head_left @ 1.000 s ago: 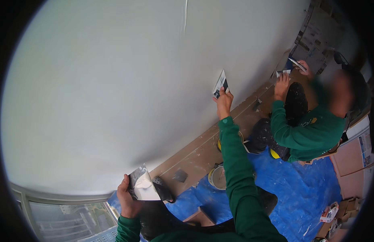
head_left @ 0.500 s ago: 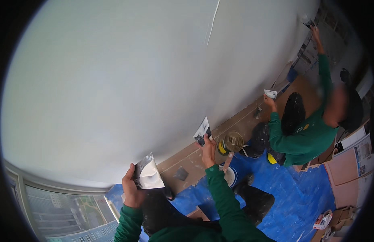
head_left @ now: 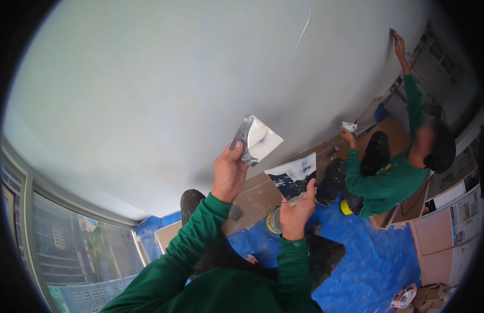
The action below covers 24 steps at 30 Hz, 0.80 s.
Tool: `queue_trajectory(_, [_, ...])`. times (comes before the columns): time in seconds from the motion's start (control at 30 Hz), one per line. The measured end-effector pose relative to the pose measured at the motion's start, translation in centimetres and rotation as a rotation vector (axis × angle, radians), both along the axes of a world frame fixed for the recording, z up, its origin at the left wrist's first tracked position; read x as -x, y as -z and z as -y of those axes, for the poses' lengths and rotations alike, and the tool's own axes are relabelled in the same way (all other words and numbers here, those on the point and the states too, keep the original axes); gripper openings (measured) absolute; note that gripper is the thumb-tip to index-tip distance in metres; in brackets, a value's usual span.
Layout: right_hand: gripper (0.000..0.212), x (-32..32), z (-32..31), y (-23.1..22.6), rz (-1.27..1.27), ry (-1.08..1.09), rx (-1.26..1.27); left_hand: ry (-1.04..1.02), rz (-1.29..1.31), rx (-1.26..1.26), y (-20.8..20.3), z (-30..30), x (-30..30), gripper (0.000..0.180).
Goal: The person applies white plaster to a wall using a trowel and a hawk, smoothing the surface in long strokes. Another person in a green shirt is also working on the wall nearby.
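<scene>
My left hand (head_left: 230, 176) is closed on the edge of a flat metal putty knife (head_left: 269, 144), which carries a thick smear of white putty and is raised in front of the white wall (head_left: 143, 94). Lower and to its right, my right hand (head_left: 299, 211) grips a second putty knife (head_left: 291, 180), its dark face streaked with white putty. The two blades are close together but apart. Part of a can with a yellow band (head_left: 274, 221) shows just beside my right wrist. A thin curved white putty line (head_left: 303, 34) marks the wall higher up.
At right a crouching co-worker in a green sleeve (head_left: 413, 101) holds one blade (head_left: 392, 32) against the wall and another (head_left: 349, 127) low. Blue sheeting (head_left: 367, 255) covers the floor. A window (head_left: 85, 240) is at lower left, cardboard (head_left: 427, 297) at lower right.
My left hand has risen and moved right with its putty-loaded knife. My right hand has shifted right and lower, its knife now turned broadside. The co-worker's upper blade has tilted edge-on against the wall.
</scene>
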State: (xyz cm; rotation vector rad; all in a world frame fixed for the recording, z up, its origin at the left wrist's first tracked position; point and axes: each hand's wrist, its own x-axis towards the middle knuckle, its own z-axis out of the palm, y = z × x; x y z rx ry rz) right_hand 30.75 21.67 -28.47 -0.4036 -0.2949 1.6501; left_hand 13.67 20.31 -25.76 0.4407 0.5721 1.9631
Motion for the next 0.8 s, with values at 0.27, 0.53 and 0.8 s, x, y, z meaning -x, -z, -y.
queue_trajectory(0.27, [0.032,0.0,1.8,-1.8,0.616,0.411,-0.179,-0.03,-0.347,-0.035,0.8,1.9,-5.5,0.024])
queue_trajectory(0.53, [0.028,-6.0,-0.9,-1.5,0.828,0.383,-0.489,0.121,-1.151,0.053,-0.1,5.4,-3.9,0.025])
queue_trajectory(0.8, [0.032,-3.7,4.9,-2.3,1.006,0.419,-0.968,0.203,-0.082,0.383,1.0,4.4,-5.5,0.025])
